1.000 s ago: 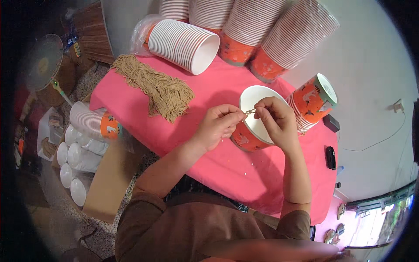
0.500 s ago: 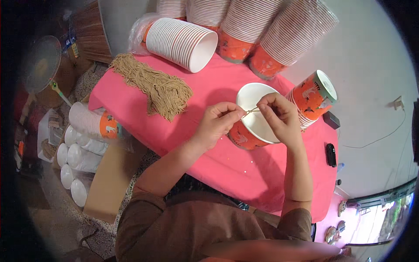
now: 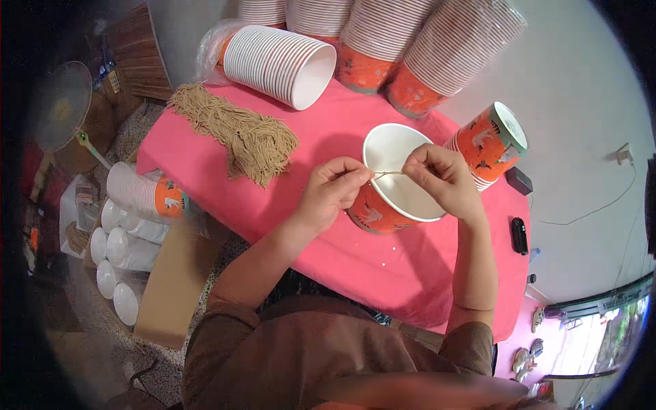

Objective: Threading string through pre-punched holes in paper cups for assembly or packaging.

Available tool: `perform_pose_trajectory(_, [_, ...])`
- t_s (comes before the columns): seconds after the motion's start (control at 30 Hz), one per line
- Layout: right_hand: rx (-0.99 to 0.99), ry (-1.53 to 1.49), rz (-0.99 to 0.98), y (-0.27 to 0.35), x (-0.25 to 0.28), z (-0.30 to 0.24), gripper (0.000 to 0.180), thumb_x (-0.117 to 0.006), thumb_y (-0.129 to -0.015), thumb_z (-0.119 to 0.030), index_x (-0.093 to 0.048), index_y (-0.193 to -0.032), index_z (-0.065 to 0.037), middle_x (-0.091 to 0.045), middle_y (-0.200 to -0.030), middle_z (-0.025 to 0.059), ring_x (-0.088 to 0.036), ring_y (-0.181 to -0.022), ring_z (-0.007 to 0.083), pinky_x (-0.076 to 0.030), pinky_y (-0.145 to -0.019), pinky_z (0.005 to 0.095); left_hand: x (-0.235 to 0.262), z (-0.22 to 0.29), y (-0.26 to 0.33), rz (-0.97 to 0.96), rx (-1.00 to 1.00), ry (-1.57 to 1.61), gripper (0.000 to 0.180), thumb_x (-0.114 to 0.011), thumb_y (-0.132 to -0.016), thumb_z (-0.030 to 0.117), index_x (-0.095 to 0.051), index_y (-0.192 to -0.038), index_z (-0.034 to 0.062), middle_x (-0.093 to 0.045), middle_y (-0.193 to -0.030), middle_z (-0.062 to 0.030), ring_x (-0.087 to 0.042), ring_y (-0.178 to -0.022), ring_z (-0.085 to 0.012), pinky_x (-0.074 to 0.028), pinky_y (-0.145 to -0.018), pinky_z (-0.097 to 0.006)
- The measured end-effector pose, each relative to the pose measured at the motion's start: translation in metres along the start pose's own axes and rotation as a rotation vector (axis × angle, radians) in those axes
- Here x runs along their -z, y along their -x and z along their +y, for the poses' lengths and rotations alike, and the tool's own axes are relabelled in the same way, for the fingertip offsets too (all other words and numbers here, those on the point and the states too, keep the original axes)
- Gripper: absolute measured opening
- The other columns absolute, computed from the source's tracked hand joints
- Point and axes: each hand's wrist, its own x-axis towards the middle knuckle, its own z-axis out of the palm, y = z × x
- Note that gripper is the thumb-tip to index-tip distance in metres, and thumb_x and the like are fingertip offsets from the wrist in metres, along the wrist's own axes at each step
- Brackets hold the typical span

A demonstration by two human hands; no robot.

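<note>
My left hand [image 3: 331, 193] and my right hand [image 3: 447, 179] each pinch one end of a short tan string [image 3: 389, 173]. It stretches between my fingertips, with what looks like a loop or knot near the left. Just below is a white paper tub [image 3: 374, 213] with an orange printed outside, tilted on the pink cloth. My right hand covers part of the tub's far-right rim. To the left, a thick bundle of tan strings [image 3: 239, 137] lies spread on the cloth.
Wrapped stacks of paper tubs [image 3: 437, 58] line the back of the pink-covered table [image 3: 321, 266]. One stack [image 3: 273, 65] lies on its side. At the right are an upturned stack [image 3: 488, 143], a black box [image 3: 519, 181] and a black object [image 3: 519, 236]. A cardboard box [image 3: 167, 294] sits low left.
My hands have drawn slightly apart, and the string between them is straighter. The view has shifted a little.
</note>
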Motion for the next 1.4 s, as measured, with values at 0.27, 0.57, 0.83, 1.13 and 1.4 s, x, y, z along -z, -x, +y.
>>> perform_pose_trajectory(0.27, [-0.02, 0.049, -0.018, 0.003, -0.005, -0.002, 0.006, -0.063, -0.088, -0.006, -0.063, -0.088, 0.0, -0.057, -0.073, -0.0033, -0.048, -0.068, 0.0033, -0.042, -0.06, 0.0224, 0.01, -0.006, 0.001, -0.032, 0.081, 0.236, 0.008, -0.054, -0.092, 0.012, -0.06, -0.092, 0.0057, -0.035, -0.059, 0.0083, -0.029, -0.048, -0.0031, -0.024, -0.043, -0.019])
perform_pose_trajectory(0.57, [0.053, 0.225, 0.021, 0.001, -0.007, -0.006, 0.008, -0.064, -0.085, -0.005, -0.064, -0.092, -0.001, -0.059, -0.072, -0.0002, -0.051, -0.063, 0.0052, -0.043, -0.057, 0.023, 0.013, -0.006, 0.006, -0.083, 0.078, 0.287, 0.008, -0.054, -0.091, 0.015, -0.057, -0.088, 0.0076, -0.034, -0.06, 0.0081, -0.031, -0.05, -0.0033, -0.026, -0.045, -0.019])
perform_pose_trajectory(0.83, [-0.017, 0.184, -0.045, -0.005, -0.029, -0.017, 0.022, -0.066, -0.084, -0.006, -0.063, -0.106, -0.002, -0.059, -0.075, -0.0007, -0.051, -0.063, 0.0029, -0.042, -0.056, 0.0211, 0.008, -0.008, 0.011, -0.014, 0.05, 0.183, 0.008, -0.054, -0.091, 0.015, -0.056, -0.089, 0.0076, -0.038, -0.064, 0.007, -0.034, -0.053, -0.0037, -0.028, -0.047, -0.019])
perform_pose_trajectory(1.13, [0.188, 0.461, -0.022, -0.009, -0.031, -0.014, 0.012, -0.065, -0.084, -0.012, -0.06, -0.086, -0.002, -0.062, -0.069, 0.0132, -0.061, -0.06, 0.025, -0.045, -0.055, 0.0352, 0.007, -0.01, 0.015, -0.026, -0.028, 0.146, 0.009, -0.053, -0.093, 0.014, -0.057, -0.092, 0.0062, -0.039, -0.062, 0.006, -0.034, -0.053, -0.0036, -0.028, -0.047, -0.019])
perform_pose_trajectory(1.4, [0.281, 0.63, 0.047, -0.006, -0.032, -0.006, 0.013, -0.064, -0.084, -0.014, -0.056, -0.084, -0.004, -0.063, -0.071, 0.0148, -0.061, -0.062, 0.0334, -0.046, -0.055, 0.0416, 0.014, -0.022, 0.017, -0.02, -0.028, 0.265, 0.008, -0.054, -0.092, 0.012, -0.059, -0.094, 0.0057, -0.042, -0.063, 0.0051, -0.034, -0.053, -0.0047, -0.03, -0.049, -0.02])
